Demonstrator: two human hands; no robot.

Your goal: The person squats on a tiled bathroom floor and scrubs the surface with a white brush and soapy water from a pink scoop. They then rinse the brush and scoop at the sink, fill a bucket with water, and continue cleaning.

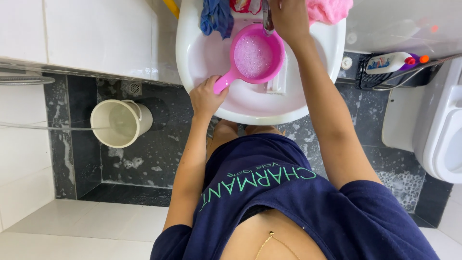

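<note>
Pink dipper [253, 55], foamy water inside, centred in white basin [202, 58] under the tap [267, 17] to fill: left hand [206, 96] closed on its handle at 7 o'clock, steadying; right hand [288, 18] wrapped around tap at 12 o'clock; cream bucket [120, 123] on floor at 9 o'clock.

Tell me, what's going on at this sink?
A person stands over a white sink. The left hand grips the handle of a pink scoop that sits in the basin, full of foamy water. The right hand is up at the metal tap above the scoop. A blue cloth and a pink cloth lie over the sink's far rim. A cream bucket stands on the dark, sudsy floor.
</note>
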